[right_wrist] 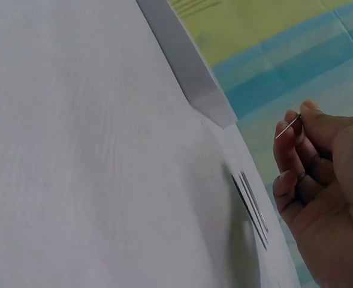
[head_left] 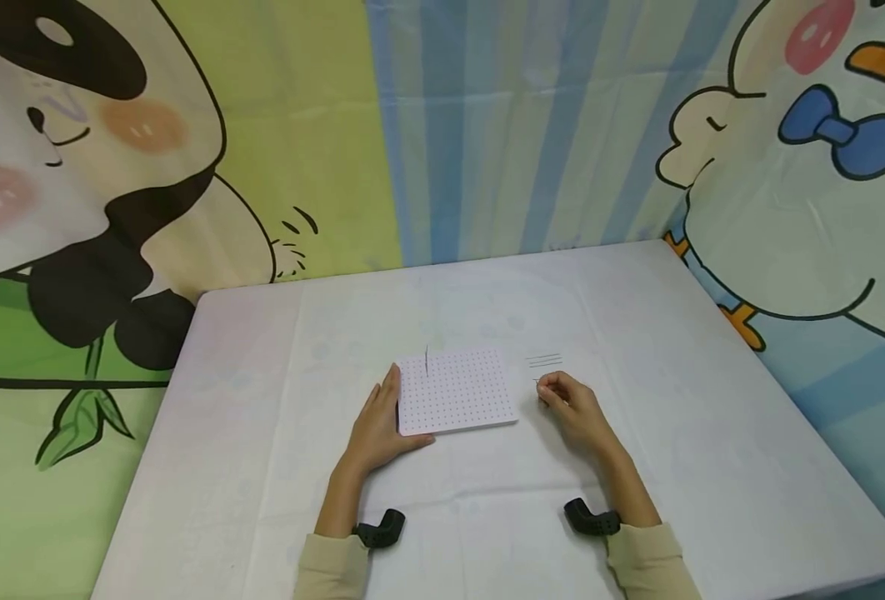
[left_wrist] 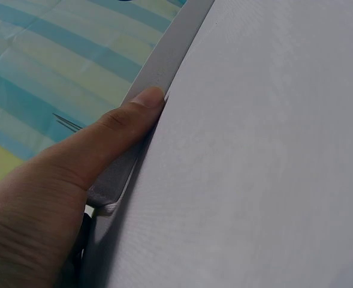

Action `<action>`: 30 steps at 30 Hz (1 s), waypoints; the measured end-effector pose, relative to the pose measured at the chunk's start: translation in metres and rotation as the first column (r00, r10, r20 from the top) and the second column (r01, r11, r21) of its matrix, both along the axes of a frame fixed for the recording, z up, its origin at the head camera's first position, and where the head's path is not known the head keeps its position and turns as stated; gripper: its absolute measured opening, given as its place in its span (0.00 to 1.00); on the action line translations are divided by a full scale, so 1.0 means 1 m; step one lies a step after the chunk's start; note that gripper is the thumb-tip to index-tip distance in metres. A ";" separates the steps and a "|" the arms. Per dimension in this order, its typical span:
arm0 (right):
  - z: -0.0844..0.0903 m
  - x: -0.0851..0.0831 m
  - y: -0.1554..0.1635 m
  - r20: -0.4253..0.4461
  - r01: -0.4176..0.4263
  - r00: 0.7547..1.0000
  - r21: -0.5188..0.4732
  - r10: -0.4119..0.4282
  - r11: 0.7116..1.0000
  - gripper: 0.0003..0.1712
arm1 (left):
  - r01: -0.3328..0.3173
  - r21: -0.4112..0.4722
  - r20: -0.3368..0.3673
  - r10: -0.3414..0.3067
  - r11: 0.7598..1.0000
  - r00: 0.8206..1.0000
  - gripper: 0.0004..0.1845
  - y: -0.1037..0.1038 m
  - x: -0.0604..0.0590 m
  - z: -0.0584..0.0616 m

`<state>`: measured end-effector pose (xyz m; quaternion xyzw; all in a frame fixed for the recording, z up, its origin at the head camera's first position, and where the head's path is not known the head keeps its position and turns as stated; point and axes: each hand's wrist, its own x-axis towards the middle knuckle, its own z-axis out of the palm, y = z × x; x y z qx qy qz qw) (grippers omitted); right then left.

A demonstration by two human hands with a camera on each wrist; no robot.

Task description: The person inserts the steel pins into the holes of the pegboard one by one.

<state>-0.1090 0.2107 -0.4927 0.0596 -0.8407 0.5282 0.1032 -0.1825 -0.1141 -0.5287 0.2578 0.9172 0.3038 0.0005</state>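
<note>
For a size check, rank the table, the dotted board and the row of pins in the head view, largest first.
1. table
2. dotted board
3. row of pins, smallest.

The table (head_left: pixel 262 400) has a smooth, matt white cloth on it. The board (head_left: pixel 453 390) looks like matt white plastic with tiny dots. The pins (head_left: pixel 543 360) are thin, shiny metal.

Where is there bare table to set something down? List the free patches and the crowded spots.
Free: the far strip of the table behind the dotted board, both side margins, and the near edge between the forearms. Crowded: the middle, where the left hand holds the board and the right hand pinches a needle beside the spare needles.
</note>
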 end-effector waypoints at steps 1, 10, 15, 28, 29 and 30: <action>0.006 -0.002 -0.006 -0.022 -0.015 1.000 -0.034 0.014 0.999 0.06 | 0.002 -0.001 0.000 -0.002 1.000 1.000 0.70 0.000 0.000 0.000; 0.029 -0.025 -0.062 -0.174 -0.119 0.981 -0.208 0.083 0.971 0.05 | 0.008 -0.010 -0.003 -0.008 1.000 1.000 0.70 0.000 0.001 -0.004; 0.024 -0.040 -0.090 -0.251 -0.132 0.964 -0.167 0.087 0.977 0.07 | -0.003 -0.005 0.000 0.003 1.000 1.000 0.69 0.000 0.003 -0.002; -0.021 -0.079 -0.128 -0.392 -0.028 0.920 0.001 0.026 1.000 0.06 | -0.002 -0.014 -0.002 0.002 1.000 1.000 0.68 -0.002 0.003 -0.003; -0.022 -0.080 -0.130 -0.394 -0.026 0.918 0.011 0.029 1.000 0.05 | -0.004 -0.009 -0.005 0.004 1.000 1.000 0.68 -0.003 0.003 -0.003; -0.022 -0.081 -0.131 -0.396 -0.026 0.918 0.022 0.033 0.999 0.05 | -0.006 -0.002 -0.009 0.005 1.000 1.000 0.68 -0.003 0.003 -0.003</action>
